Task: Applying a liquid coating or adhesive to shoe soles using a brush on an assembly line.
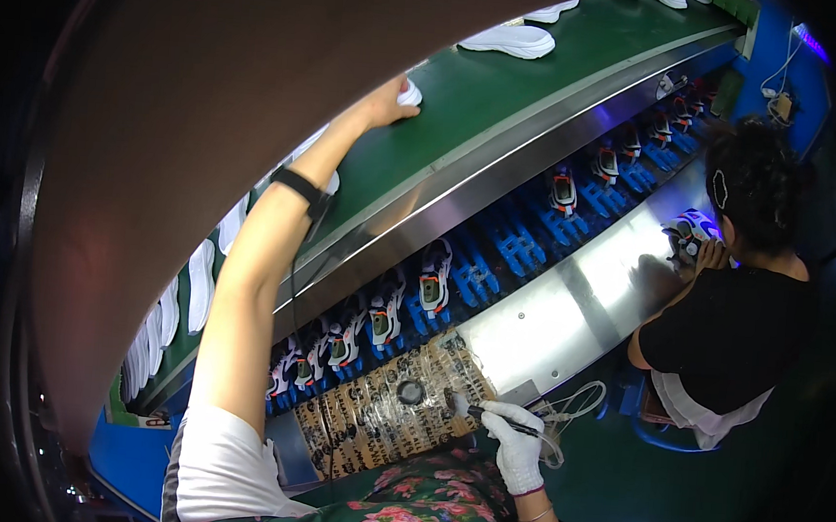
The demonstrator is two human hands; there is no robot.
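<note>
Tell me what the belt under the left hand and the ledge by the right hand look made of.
The conveyor belt looks like matte green rubber or coated fabric: flat, no glare. The ledge looks like brushed steel: silvery with bright reflections. The left hand touches a white sole; the right hand, gloved, holds a dark tool.

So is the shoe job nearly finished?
Hard to say, but probably not. Done: many shoes already sit on blue holders along the lower line. In hand: the left hand touches a white sole on the green belt, and the gloved right hand holds a pen-like tool. Left: more soles wait on the belt.
</note>
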